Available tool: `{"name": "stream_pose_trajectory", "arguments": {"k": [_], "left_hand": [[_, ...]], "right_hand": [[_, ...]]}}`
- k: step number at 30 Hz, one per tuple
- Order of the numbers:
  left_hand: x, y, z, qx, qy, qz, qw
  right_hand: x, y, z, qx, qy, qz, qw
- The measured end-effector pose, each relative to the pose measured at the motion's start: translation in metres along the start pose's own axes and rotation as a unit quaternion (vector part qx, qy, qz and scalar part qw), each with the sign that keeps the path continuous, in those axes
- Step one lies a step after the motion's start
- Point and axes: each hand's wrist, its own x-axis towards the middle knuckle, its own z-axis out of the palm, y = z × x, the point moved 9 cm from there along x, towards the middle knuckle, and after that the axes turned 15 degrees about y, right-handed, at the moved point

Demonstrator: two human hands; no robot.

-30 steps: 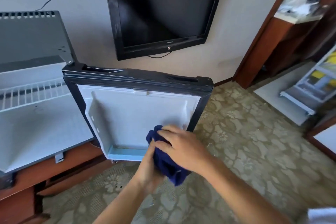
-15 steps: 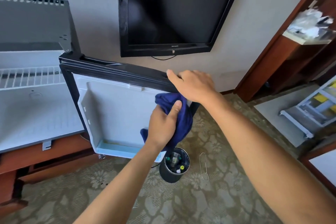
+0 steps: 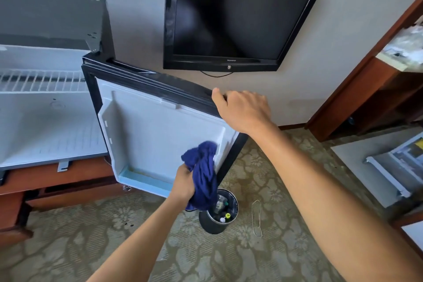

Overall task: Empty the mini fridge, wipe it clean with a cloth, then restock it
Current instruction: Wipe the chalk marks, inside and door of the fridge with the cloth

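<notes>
Mini fridge [image 3: 45, 121] cut off at left edge.

Open fridge door [image 3: 148, 126] spans the centre, its white liner exposed for access. Below its free corner, 1 black bin [image 3: 217, 217] stands on otherwise open carpet [image 3: 91, 236].

A black flat-screen television [image 3: 238, 16] hangs on the pale wall, dark, with a thin cable [image 3: 216, 74] looping just under its lower edge. Below it, on the patterned carpet [image 3: 263, 158], stands a small dark waste bin [image 3: 214, 222] holding bottles and a clear cup, and just beside the bin lies a thin loop of wire or band [image 3: 256, 217]. To the right a reddish wooden shelf unit [image 3: 366, 89] stands against the wall with crumpled plastic wrapping [image 3: 405, 46] on its ledge.
</notes>
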Motion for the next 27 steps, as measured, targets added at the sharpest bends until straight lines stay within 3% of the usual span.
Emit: {"name": "stream_pose_trajectory", "arguments": {"k": [2,4,7,8,10,13,18,21,24,27], "left_hand": [[0.006,-0.011,-0.002,0.018,-0.008,-0.004,1.0],[0.011,-0.025,-0.008,0.102,-0.024,0.001,0.994],[0.012,-0.08,-0.035,0.333,-0.024,-0.029,0.942],[0.008,-0.096,-0.044,0.363,-0.018,-0.044,0.931],[0.0,-0.109,-0.048,0.344,-0.009,-0.069,0.936],[-0.006,-0.069,-0.042,0.269,0.01,-0.058,0.962],[-0.02,0.077,-0.025,0.114,0.011,0.094,0.989],[-0.039,0.142,-0.025,0.019,0.035,0.188,0.981],[-0.041,0.143,-0.026,0.092,0.081,0.242,0.962],[-0.026,0.086,-0.03,0.205,0.088,0.177,0.959]], "right_hand": [[-0.001,-0.001,-0.004,0.001,0.006,0.001,1.0],[-0.001,-0.001,-0.005,0.001,0.003,0.002,1.0],[-0.005,-0.005,-0.006,0.002,0.01,0.002,1.0],[-0.008,-0.005,-0.006,0.002,0.018,0.003,1.0],[-0.011,-0.007,-0.008,0.006,0.033,0.002,0.999],[-0.013,-0.008,-0.01,0.001,0.03,0.0,1.0],[-0.015,-0.01,-0.011,-0.008,0.027,-0.004,1.0],[-0.017,-0.011,-0.011,-0.002,0.023,-0.006,1.0],[-0.019,-0.011,-0.012,0.003,0.025,-0.007,1.0],[-0.019,-0.011,-0.013,0.01,0.021,-0.005,1.0]]}}
